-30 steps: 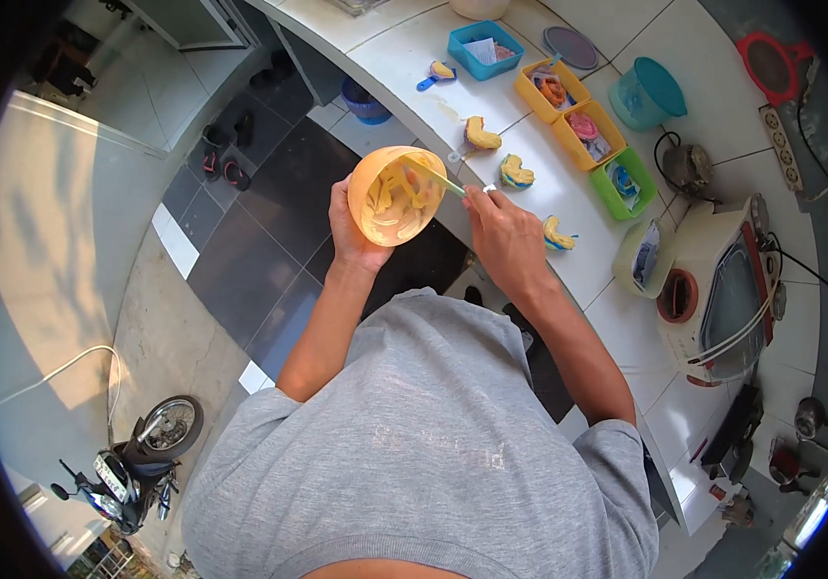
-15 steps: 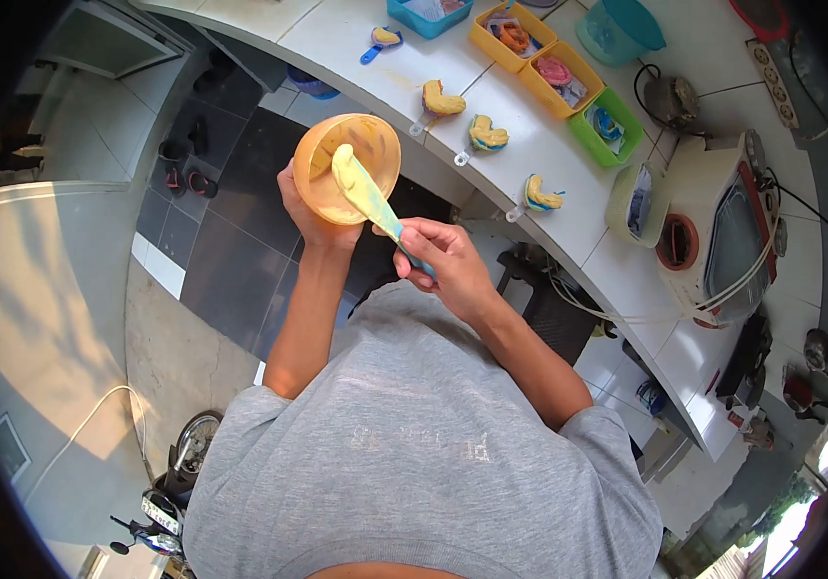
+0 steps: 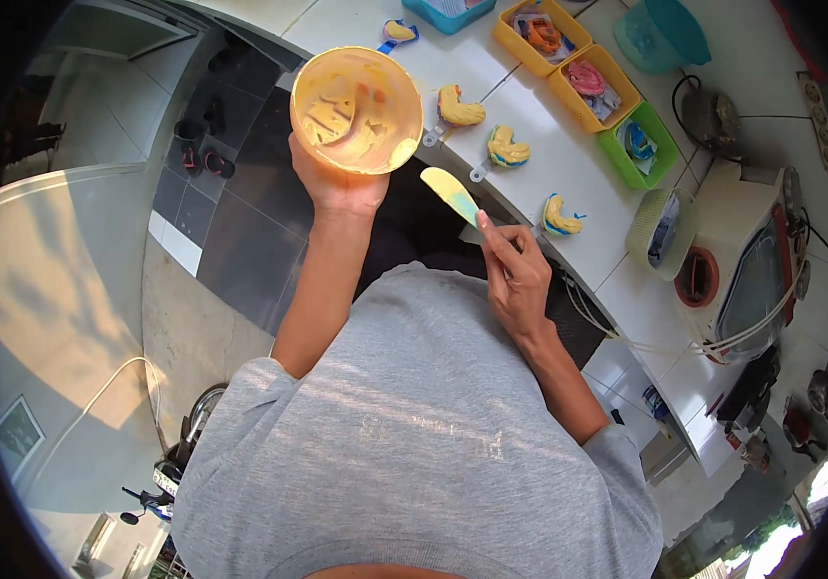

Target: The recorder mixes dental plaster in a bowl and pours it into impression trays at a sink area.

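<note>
My left hand [image 3: 342,185] is wrapped round a pale orange mixing bowl [image 3: 356,111], which is tilted so that its inside shows, smeared with yellow paste. In my right hand [image 3: 518,280] is a spatula [image 3: 450,193], its flat blade coated with the same paste and held apart from the bowl, to its lower right. Beyond my hands, several dental impression trays lie along the counter's edge. A curved tray [image 3: 460,110], a middle tray [image 3: 508,150] and a right-hand tray [image 3: 562,218] carry yellow paste. A smaller tray [image 3: 399,32] with paste sits behind the bowl.
On the white tiled counter [image 3: 568,198] stand yellow baskets [image 3: 593,89], a green basket [image 3: 638,150], a pale green basket [image 3: 660,232] and a teal tub [image 3: 663,37]. A cream-and-red machine [image 3: 737,246] with hoses is at the right. Footwear [image 3: 202,159] lies on the dark floor.
The spatula has come out of the bowl and moved right and down with my right hand. My left hand has raised the bowl and turned its opening more toward me.
</note>
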